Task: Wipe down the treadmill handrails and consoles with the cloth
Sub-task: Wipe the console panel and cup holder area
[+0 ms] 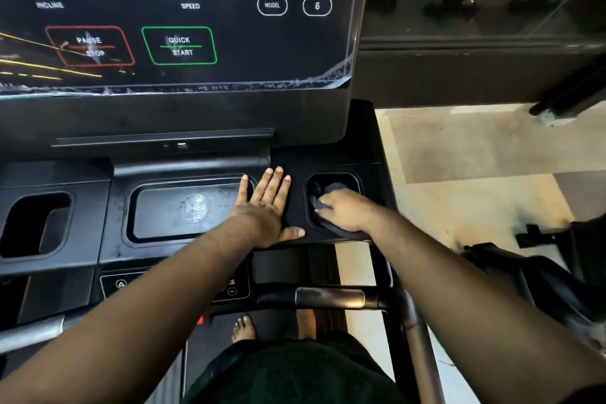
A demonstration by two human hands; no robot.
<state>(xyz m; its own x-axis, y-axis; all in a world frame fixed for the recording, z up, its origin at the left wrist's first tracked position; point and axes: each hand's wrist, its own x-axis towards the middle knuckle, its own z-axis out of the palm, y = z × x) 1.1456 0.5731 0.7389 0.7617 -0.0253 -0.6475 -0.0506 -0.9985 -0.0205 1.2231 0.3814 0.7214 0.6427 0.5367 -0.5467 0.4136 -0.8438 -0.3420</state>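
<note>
The black treadmill console fills the upper left, with a glossy button panel showing INCLINE, SPEED, PAUSE/STOP and QUICK START. Below it lies a tray deck with a central recessed tray and a right cup holder. My right hand is shut on a dark grey cloth, pressed down inside the right cup holder. My left hand lies flat, fingers spread, on the deck between tray and cup holder. A front handrail bar with a metal grip crosses below.
A left cup holder sits at the deck's left end. A small lower control panel lies under my left forearm. The right side handrail runs down toward me. Tiled floor and another machine's dark parts lie to the right. My bare foot stands on the belt.
</note>
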